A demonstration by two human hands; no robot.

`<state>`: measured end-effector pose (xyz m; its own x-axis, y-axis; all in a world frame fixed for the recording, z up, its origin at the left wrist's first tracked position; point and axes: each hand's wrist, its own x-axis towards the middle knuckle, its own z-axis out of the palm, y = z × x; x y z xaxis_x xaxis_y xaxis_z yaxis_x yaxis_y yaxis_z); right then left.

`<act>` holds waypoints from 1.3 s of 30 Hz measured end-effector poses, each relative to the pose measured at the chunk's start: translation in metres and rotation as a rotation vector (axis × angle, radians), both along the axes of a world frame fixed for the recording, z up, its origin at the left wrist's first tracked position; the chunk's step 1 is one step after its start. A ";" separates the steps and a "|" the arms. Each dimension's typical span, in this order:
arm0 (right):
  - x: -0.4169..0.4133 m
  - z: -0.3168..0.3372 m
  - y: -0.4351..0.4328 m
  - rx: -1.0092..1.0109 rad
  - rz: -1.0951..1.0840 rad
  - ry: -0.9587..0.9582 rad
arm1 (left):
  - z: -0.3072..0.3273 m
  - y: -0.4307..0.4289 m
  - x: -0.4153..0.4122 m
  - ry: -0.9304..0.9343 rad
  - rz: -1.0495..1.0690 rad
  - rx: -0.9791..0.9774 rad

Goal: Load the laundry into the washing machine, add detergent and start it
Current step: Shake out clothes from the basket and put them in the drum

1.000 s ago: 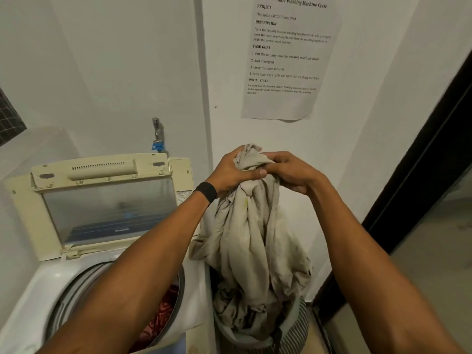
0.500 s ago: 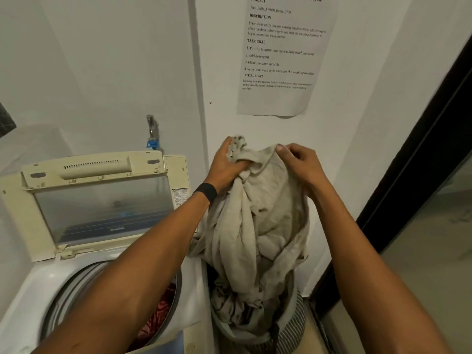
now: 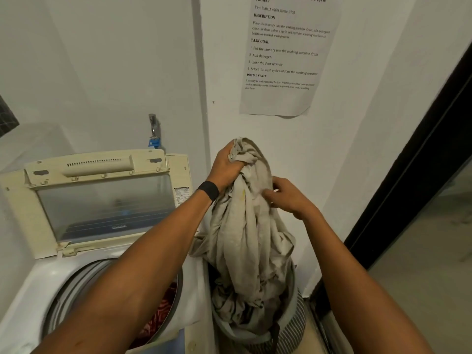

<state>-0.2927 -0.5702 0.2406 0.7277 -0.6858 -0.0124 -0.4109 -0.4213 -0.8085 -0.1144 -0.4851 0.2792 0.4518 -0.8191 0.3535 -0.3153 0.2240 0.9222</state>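
A large beige cloth [image 3: 245,233] hangs from my left hand [image 3: 227,166], which grips its bunched top high above the striped laundry basket [image 3: 293,325]. The cloth's lower end still lies inside the basket. My right hand [image 3: 288,198] is lower on the cloth's right side, fingers curled and pinching a fold. To the left stands the top-loading washing machine [image 3: 33,284] with its lid [image 3: 102,198] raised. Red laundry [image 3: 163,312] shows in the drum, partly hidden by my left forearm.
A tap with a blue fitting [image 3: 154,134] sticks out of the wall behind the machine. A printed instruction sheet [image 3: 283,54] hangs on the wall above the basket. A dark door frame [image 3: 413,175] runs along the right. The basket sits tight between machine and wall.
My right hand left the top of the cloth and slid down its right side to pinch a lower fold. My left hand kept its grip on the bunched top.
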 end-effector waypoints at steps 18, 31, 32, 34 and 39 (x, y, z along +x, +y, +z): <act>0.007 0.002 0.013 -0.211 -0.111 0.147 | 0.000 0.010 0.005 0.040 0.157 -0.136; 0.026 0.077 0.020 0.421 -0.257 -0.642 | 0.001 0.013 -0.018 -0.045 -0.209 0.119; 0.023 0.075 0.021 0.469 -0.222 -0.688 | 0.002 0.011 -0.019 -0.047 -0.175 0.117; 0.013 0.065 0.024 0.463 -0.136 -0.718 | 0.002 0.008 -0.016 -0.003 -0.040 0.054; -0.002 0.013 0.040 -0.111 -0.184 -0.274 | 0.004 0.000 -0.008 0.105 0.109 -0.059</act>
<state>-0.2943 -0.5300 0.2539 0.5580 -0.7918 0.2484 -0.2624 -0.4524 -0.8523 -0.1222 -0.4854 0.2836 0.5743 -0.7423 0.3453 -0.2431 0.2481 0.9377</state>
